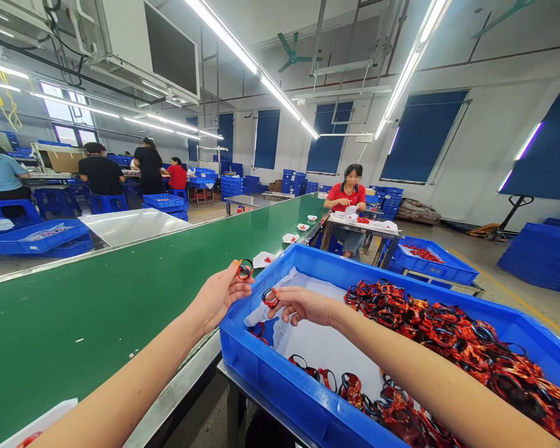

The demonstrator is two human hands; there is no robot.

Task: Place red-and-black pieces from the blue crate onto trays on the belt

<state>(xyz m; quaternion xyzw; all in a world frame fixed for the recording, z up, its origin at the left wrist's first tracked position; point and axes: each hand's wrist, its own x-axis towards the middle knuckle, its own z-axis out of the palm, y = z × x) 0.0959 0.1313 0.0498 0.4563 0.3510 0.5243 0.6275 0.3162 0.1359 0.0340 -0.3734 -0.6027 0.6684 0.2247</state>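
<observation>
My left hand (224, 290) is over the belt's edge, thumb and fingers pinching a small red-and-black ring-shaped piece (245, 269). Just right of it, my right hand (305, 306) pinches a similar red-and-black ring-shaped piece (270, 299) above the near-left corner of a blue plastic crate (280, 367). White paper (324, 339) lines the crate. Along its far and right sides lies a big heap of the same red-and-black pieces (438, 330). More of them lie along the near wall, partly hidden by my right forearm.
A green conveyor belt (135, 317) runs away on the left, with white paper trays (290, 239) of small red parts along its right edge. A co-worker in a red shirt (345, 198) sits at a table beyond. Another blue crate (436, 261) stands right of that table.
</observation>
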